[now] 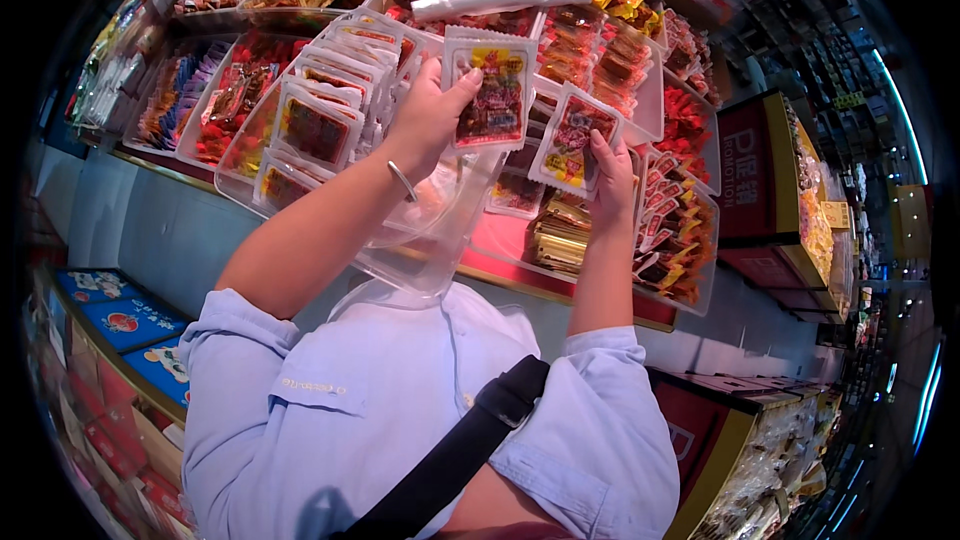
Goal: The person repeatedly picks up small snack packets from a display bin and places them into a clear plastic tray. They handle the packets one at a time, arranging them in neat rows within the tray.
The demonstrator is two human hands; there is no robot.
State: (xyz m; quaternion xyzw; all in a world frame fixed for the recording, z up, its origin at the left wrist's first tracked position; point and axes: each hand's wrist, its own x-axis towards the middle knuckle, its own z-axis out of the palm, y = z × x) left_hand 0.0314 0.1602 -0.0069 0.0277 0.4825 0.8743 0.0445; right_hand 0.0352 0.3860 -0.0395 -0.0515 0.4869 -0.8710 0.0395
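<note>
In my left hand [432, 115] is a flat clear-edged snack packet [490, 95] with a red and yellow label, my thumb pressed on its front. My right hand [612, 175] grips a second snack packet [570, 145] of like size and colour, tilted, with the thumb over its right edge. Both packets are held up above the display bins, side by side and apart. Left of my left hand, rows of similar packets [318, 130] stand in a clear plastic bin [235, 155]. Beneath my wrists is another clear bin [425, 270].
A roll of white plastic bags [505, 0] lies across the bins beyond my hands. Gold-wrapped packets [560, 235] and red-orange packets [675, 230] fill compartments at the right. Stacked display boxes [760, 170] stand farther right, and blue boxes [125, 320] are at the left.
</note>
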